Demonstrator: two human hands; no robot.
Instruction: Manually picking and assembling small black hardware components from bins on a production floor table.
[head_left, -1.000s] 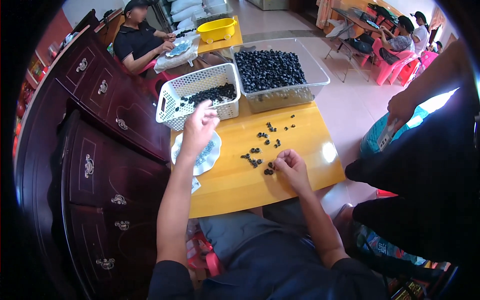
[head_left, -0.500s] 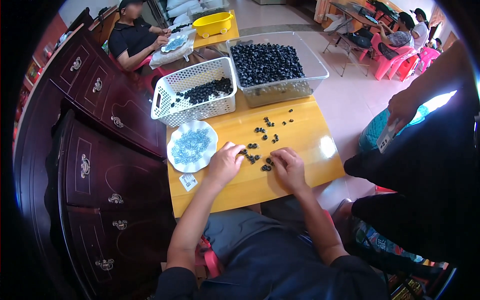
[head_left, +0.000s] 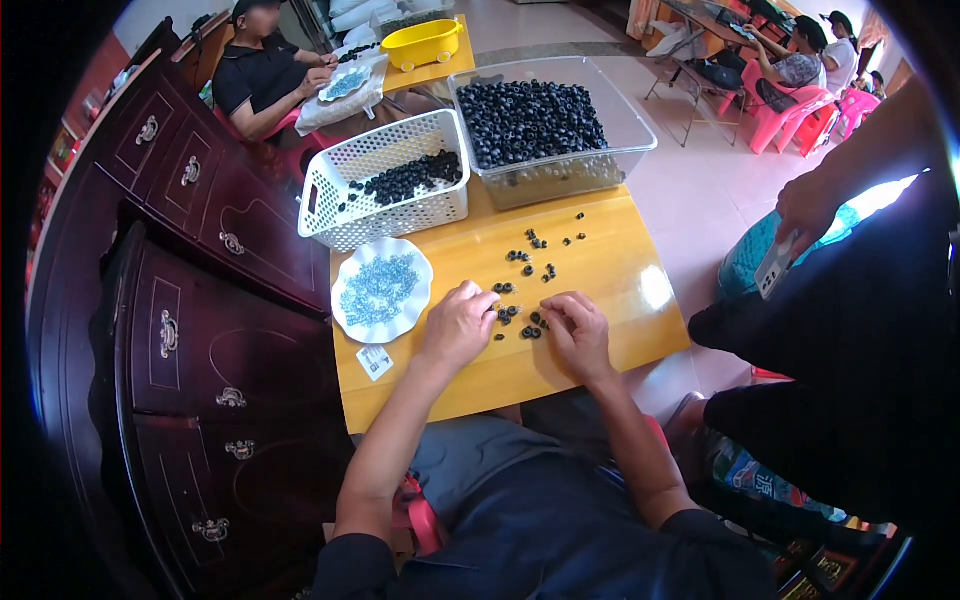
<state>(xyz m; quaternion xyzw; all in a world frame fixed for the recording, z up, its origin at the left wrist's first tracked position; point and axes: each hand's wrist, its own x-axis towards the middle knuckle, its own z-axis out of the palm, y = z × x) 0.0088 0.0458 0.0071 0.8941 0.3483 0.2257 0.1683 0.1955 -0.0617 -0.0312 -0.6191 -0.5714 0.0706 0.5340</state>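
My left hand (head_left: 461, 324) is closed, its thumb and fingertips pinched together at the left edge of a cluster of small black ring-like pieces (head_left: 508, 314). Across that gap, my right hand (head_left: 580, 338) is also closed in a pinch, right beside a few more black pieces (head_left: 533, 331). What either pinch holds is too small to make out. One tiny black piece (head_left: 499, 337) lies apart, close to my left fingers. Left of my left hand stands a white scalloped plate (head_left: 344, 322) of small clear bluish pieces (head_left: 381, 289).
Farther up the yellow table (head_left: 440, 395) lie scattered black pieces (head_left: 528, 270). Behind them stand a white perforated basket (head_left: 345, 235) and a clear bin (head_left: 560, 185), both holding black pieces. A dark cabinet (head_left: 225, 330) borders the left. At right a person's hand (head_left: 805, 212) holds a phone (head_left: 773, 265).
My left hand has shifted slightly right, toward the cluster. A tiny black piece now shows on the table beside it. My right hand has barely moved.
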